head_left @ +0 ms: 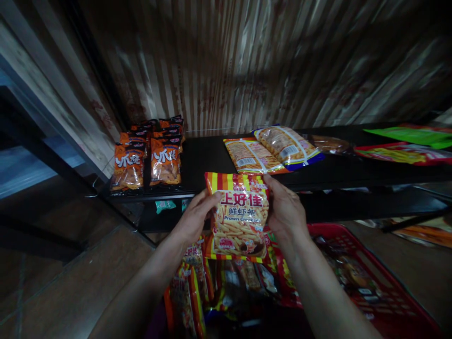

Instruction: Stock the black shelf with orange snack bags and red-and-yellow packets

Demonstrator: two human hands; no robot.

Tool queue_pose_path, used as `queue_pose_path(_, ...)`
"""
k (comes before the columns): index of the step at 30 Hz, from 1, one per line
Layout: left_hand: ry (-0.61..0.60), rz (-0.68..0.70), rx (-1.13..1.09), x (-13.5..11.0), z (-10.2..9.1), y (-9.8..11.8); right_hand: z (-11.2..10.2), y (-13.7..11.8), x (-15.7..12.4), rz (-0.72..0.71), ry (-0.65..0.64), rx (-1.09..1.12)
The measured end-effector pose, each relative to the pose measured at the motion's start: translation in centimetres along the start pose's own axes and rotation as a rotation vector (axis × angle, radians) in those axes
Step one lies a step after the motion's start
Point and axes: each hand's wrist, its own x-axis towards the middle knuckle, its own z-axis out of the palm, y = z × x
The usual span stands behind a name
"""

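Note:
A yellow, red and orange bag of prawn crackers (240, 226) is held upright in front of me, its printed front facing my eyes. My left hand (197, 212) grips its left edge, with the thumb on the front. On the opposite side, my right hand (286, 205) closes around the upper right edge. Just behind the bag is the black shelf (203, 160). An orange snack bag (243, 155) and a blue-edged snack bag (287, 143) lie on it, overlapping, backs up.
Orange snack packets (165, 162) stand in two rows at the shelf's left. A green packet (416, 135) and a red packet (399, 153) lie at the right. Below me, a red basket (374, 263) holds several snack bags. A striped curtain (226, 70) hangs behind.

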Motion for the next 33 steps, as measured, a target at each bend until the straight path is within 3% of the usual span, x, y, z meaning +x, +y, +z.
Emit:
queue_pose_path(6,-0.174,-0.151,0.100,-1.0,-1.1,0.5,-0.1,0.1,0.8,-0.070,0.001,-0.019)
queue_pose_path(9,-0.203,-0.165,0.068,-1.2,-1.2,0.8,0.0,0.2,1.1,-0.042,0.006,-0.026)
queue_pose_path(12,-0.163,-0.119,0.041,-1.0,-1.3,0.8,0.2,0.2,1.2,0.004,-0.036,-0.056)
queue_pose_path(20,0.069,0.046,-0.038,-0.5,-1.5,1.5,0.3,0.2,-0.5,0.049,-0.381,-0.245)
queue_pose_path(28,0.157,0.114,-0.119,-0.5,-1.2,2.0,-1.0,-0.5,-1.2,0.132,-0.627,-0.393)
queue_pose_path(33,0.108,0.073,-0.217,-0.4,-0.9,2.2,-0.7,0.2,-1.1,0.061,-0.595,-0.366)
